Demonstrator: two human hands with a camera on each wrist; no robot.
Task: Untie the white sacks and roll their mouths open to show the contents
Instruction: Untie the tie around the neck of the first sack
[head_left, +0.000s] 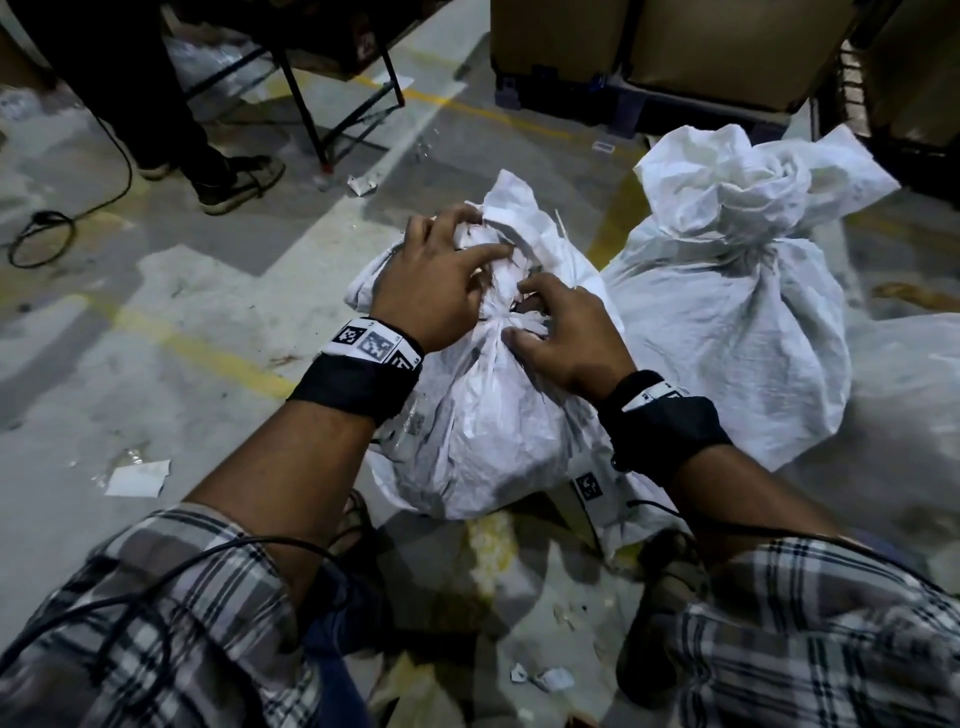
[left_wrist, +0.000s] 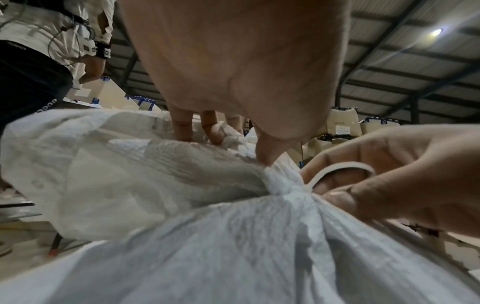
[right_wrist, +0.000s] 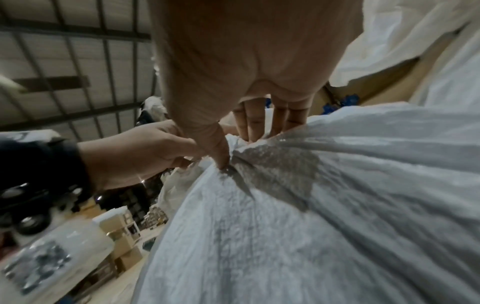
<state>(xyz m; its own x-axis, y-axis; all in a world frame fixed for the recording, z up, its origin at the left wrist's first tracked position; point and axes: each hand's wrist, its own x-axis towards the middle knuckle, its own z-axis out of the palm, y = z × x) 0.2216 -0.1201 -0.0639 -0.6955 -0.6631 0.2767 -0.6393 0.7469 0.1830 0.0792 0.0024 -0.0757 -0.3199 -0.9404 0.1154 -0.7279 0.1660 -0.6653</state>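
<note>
A tied white woven sack (head_left: 483, 415) stands on the floor just in front of me. My left hand (head_left: 467, 244) grips the bunched mouth above the tie, its thumb (left_wrist: 265, 158) pressed into the neck. My right hand (head_left: 524, 312) pinches at the neck from the right, and a white tie strip (left_wrist: 337, 170) loops across its fingers. In the right wrist view the thumb (right_wrist: 223, 160) digs into the gathered cloth. A second white sack (head_left: 727, 322) stands tied shut to the right, with no hand on it. The contents of both are hidden.
Another person's legs and shoe (head_left: 239, 182) stand at the far left beside a black table frame (head_left: 311, 104) and a floor cable (head_left: 41, 234). Cardboard boxes on pallets (head_left: 675, 41) line the back. Paper scraps (head_left: 137, 478) litter the concrete floor. My sandalled foot (head_left: 670, 571) is below the sack.
</note>
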